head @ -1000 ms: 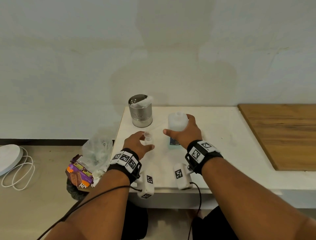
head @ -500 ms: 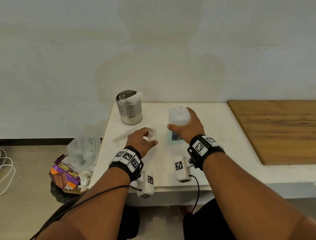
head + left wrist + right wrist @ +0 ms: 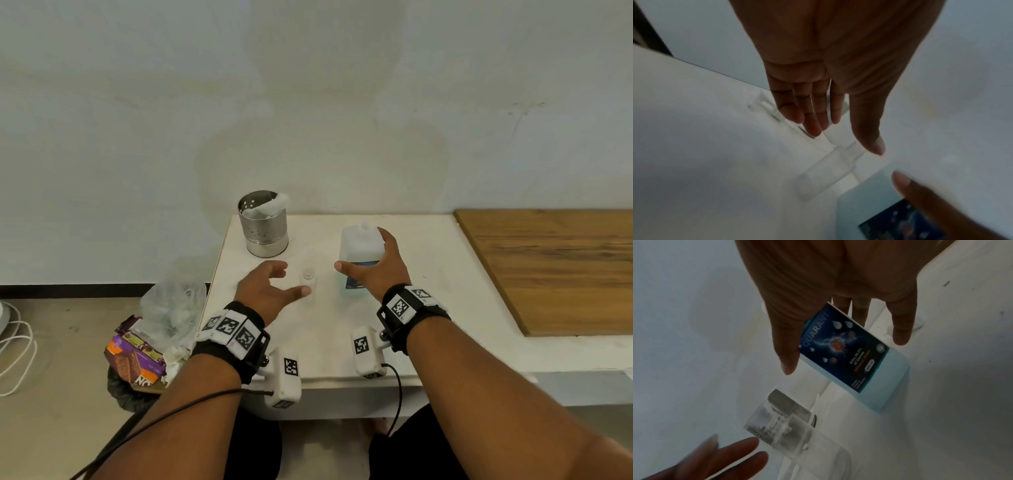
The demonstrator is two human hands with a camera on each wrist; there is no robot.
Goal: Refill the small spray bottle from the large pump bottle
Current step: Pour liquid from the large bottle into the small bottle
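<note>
The small clear spray bottle [image 3: 308, 279] stands upright on the white table [image 3: 428, 291] with no spray head on its neck; it also shows as the small bottle [image 3: 830, 170] and the small bottle [image 3: 781, 423]. My left hand [image 3: 294, 279] is open just left of it, thumb tip close beside it, holding nothing. The large bottle [image 3: 356, 243] with a blue label [image 3: 842, 350] stands to the right, with no pump head showing on it. My right hand [image 3: 363, 255] is open around it, with straight, spread fingers beside its far side.
A perforated steel can [image 3: 263, 226] holding something white stands at the table's back left. A wooden board [image 3: 548, 267] covers the right side. A clear plastic piece [image 3: 760, 104] lies past my left fingers. A plastic bag [image 3: 171, 305] and snack packs [image 3: 133, 359] sit on the floor at left.
My left hand has let go of the small bottle and opened. My right hand's fingers have straightened off the large bottle, which now stands on the table.
</note>
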